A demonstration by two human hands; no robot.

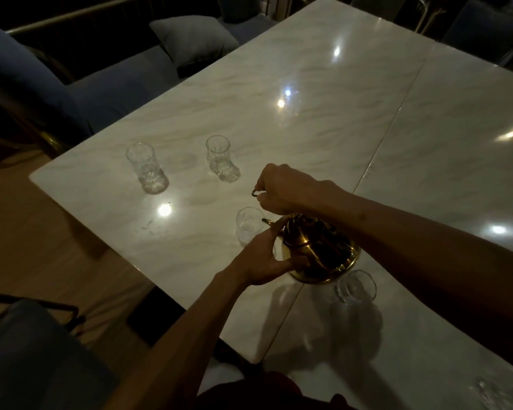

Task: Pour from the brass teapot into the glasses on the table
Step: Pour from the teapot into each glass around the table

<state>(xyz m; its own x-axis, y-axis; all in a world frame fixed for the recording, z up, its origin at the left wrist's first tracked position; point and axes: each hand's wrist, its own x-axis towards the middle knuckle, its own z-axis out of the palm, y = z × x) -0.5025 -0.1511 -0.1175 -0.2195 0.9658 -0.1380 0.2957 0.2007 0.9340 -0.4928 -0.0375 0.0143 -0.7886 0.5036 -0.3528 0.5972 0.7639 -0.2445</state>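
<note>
The brass teapot [317,253] is partly covered by the right forearm crossing above it, and its handle is largely concealed inside the right hand [288,189]. The nearest glass [355,287] is overlapped by the pot's base. Another glass [492,393], blurred, is seen at the bottom right corner. Liquid levels cannot be judged.

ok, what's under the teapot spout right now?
A clear glass stands on the table just beyond the spout tip of the brass teapot. Its base is hidden behind the left hand. No stream is visible, and any liquid inside can't be told in this dim light.
</note>
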